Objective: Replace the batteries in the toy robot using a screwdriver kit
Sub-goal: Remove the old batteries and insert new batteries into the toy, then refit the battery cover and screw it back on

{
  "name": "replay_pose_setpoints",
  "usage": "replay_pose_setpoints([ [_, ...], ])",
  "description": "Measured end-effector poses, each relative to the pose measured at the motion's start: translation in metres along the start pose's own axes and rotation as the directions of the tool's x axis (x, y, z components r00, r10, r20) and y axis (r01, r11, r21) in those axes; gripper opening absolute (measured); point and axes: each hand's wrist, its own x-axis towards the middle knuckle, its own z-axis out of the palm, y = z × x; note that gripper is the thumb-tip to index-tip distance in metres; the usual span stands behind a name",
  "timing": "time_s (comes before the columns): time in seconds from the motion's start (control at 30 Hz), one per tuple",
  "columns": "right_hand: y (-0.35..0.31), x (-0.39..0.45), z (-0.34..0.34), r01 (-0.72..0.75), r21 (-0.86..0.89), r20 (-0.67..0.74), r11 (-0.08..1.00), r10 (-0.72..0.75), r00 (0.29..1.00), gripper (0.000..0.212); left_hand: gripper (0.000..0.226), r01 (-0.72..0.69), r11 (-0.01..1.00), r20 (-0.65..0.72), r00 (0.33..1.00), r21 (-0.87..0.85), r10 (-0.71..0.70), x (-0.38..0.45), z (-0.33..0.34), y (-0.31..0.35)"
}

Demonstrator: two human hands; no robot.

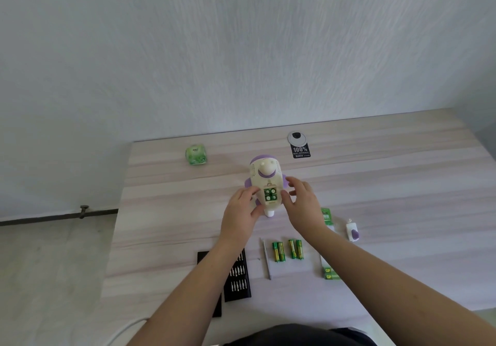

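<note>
The white and purple toy robot lies mid-frame, four green batteries showing. Both hands, left and right, hold its sides.

toy robot behind loose batteries

Green tissue pack and black card on table.
</note>
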Motion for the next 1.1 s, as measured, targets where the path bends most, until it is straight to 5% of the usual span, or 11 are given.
replay_pose_setpoints([
  [0.3,-0.004,0.009,0.004,-0.070,0.034,0.167,0.997,0.063,0.984,0.052,0.062,0.278,0.916,0.196,0.954,-0.289,-0.228,-0.002,0.003,0.007],
  [0.5,0.000,0.010,0.000,-0.044,0.000,0.176,0.999,0.044,0.983,0.049,0.052,0.286,0.928,0.183,0.952,-0.240,-0.246,-0.011,0.005,0.000],
  [0.77,0.008,0.009,-0.004,0.009,-0.067,0.243,0.998,0.008,0.970,0.048,0.052,0.111,0.988,-0.004,0.994,-0.111,-0.112,-0.015,-0.006,-0.003],
  [1.1,0.017,0.008,-0.015,0.177,-0.137,0.330,0.975,-0.123,0.936,0.043,0.081,-0.126,0.987,0.071,0.990,0.098,0.120,0.004,-0.025,-0.008],
])
